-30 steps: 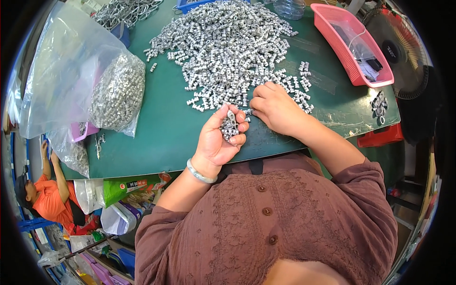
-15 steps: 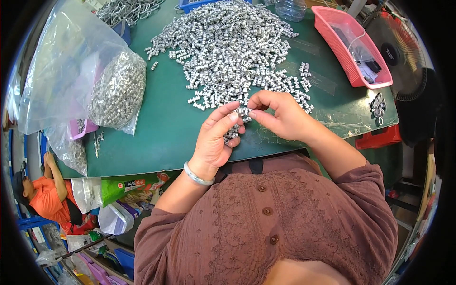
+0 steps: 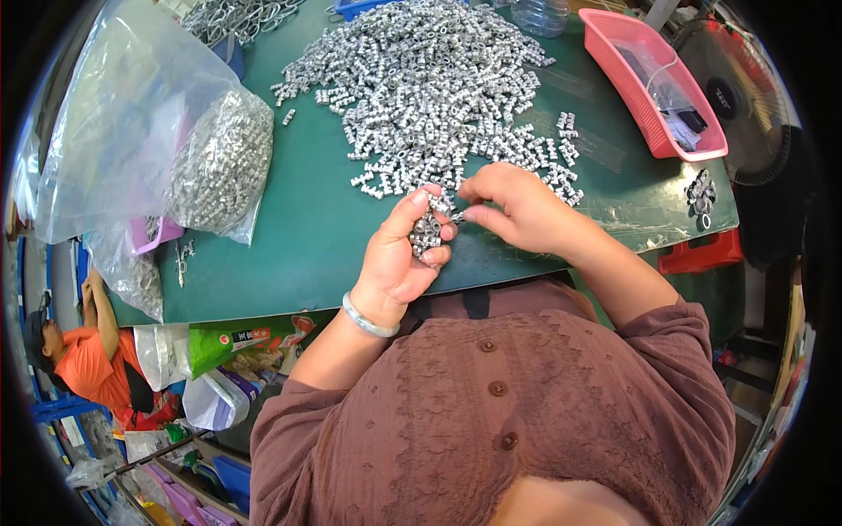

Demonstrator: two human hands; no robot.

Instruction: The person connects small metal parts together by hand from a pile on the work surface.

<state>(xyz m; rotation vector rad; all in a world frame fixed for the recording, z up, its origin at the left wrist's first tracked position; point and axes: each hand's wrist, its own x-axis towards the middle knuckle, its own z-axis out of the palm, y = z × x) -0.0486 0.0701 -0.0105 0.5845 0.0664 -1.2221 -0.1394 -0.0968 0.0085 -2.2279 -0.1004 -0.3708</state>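
My left hand (image 3: 390, 267) is cupped, palm up, around several small silvery metal ring pieces (image 3: 427, 233), its thumb at their upper side. Close by its fingertips, my right hand (image 3: 517, 210) is pinched on one small metal piece (image 3: 457, 217), partly hidden by the fingers. Both hands are over the near part of the green table (image 3: 307, 228). Just beyond them spreads a big heap of the same kind of metal pieces (image 3: 430, 96), some of them joined in short rows.
A clear plastic bag (image 3: 219, 167) full of small metal pieces stands at left. At far right lies a pink basket (image 3: 645, 105) beside a black fan (image 3: 737, 96). Dark rings (image 3: 700, 195) lie near the right edge. A person in orange (image 3: 92, 364) is off to the left.
My left thumb has shifted back, baring more of the metal pieces in the palm. The right fingertips have moved slightly lower, a small piece showing between them.
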